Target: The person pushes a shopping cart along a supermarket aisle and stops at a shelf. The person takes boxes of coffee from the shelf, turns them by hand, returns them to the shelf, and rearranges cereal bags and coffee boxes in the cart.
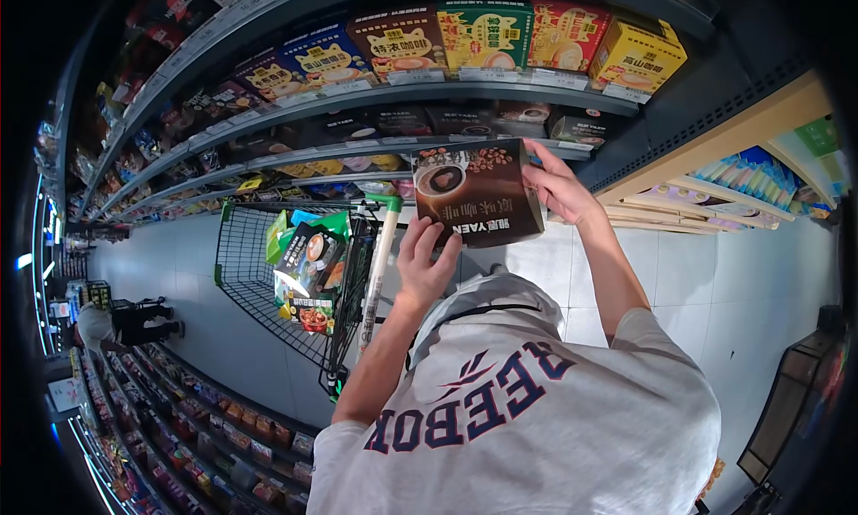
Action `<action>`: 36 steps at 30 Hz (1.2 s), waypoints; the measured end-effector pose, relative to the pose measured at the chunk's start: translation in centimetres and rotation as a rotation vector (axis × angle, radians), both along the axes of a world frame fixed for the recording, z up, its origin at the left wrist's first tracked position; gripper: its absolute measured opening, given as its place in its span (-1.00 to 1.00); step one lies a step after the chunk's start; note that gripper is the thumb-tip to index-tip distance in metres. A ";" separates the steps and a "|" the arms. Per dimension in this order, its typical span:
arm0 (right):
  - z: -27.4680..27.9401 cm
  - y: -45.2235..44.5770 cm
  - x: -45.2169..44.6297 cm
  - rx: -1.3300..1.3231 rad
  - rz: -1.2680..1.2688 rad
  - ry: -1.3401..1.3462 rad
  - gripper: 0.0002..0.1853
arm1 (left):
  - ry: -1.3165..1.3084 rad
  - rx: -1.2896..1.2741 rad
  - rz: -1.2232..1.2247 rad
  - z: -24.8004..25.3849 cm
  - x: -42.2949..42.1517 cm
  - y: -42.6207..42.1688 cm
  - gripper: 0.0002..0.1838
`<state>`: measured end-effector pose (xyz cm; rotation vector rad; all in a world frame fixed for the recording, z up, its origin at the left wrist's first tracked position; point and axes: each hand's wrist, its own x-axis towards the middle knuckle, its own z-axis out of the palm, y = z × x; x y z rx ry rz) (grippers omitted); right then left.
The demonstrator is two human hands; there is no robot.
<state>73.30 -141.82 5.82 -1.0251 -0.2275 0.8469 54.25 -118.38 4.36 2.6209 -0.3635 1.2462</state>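
Observation:
A dark brown coffee box (474,193) is in both my hands in front of my chest, its printed front with a coffee cup and beans turned up towards me and the lettering upside down. My left hand (427,260) holds its near left edge, fingertips on the front. My right hand (559,184) grips its right end, with the thumb by the near side and fingers at the far corner. Just left of my left hand is the shopping cart (375,274). Inside it lie a black coffee pack (308,258) and other colourful packages.
Coffee boxes in several colours, among them a green box (483,34) and a yellow box (636,58), line the shelf (393,93) ahead. Darker boxes stand one shelf lower. A wooden display (706,149) is on the right. Another person (116,326) stands down the aisle at left.

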 end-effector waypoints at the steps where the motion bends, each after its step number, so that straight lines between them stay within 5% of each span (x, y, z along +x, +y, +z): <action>1: -0.9 0.3 0.2 -0.007 -0.018 -0.011 -0.38 | -0.016 0.007 -0.025 -0.2 0.0 0.0 -0.55; 11: 0.3 0.7 0.8 0.014 -0.074 -0.046 -0.42 | 0.044 -0.082 0.018 -1.0 0.4 -1.1 -0.52; 20: -1.1 -1.0 1.7 -0.227 -0.050 -0.009 -0.31 | 0.206 -0.314 -0.017 -0.1 0.0 -3.5 -0.34; 26: -0.9 -2.6 1.7 -0.362 0.100 -0.585 -0.31 | 0.603 -1.272 -0.005 -1.3 -0.1 -4.0 -0.40; 28: 0.1 -3.4 1.6 -0.328 0.210 -0.659 -0.29 | 0.663 -1.369 -0.104 -2.4 0.0 -4.1 -0.40; 32: 1.7 -2.9 2.7 -0.697 0.307 -0.898 -0.21 | 0.776 -1.293 0.015 -4.6 0.6 -4.6 -0.36; 36: -0.6 -2.5 4.6 -0.877 0.107 -1.349 -0.31 | 0.468 -0.949 0.290 -3.7 0.4 -1.8 -0.31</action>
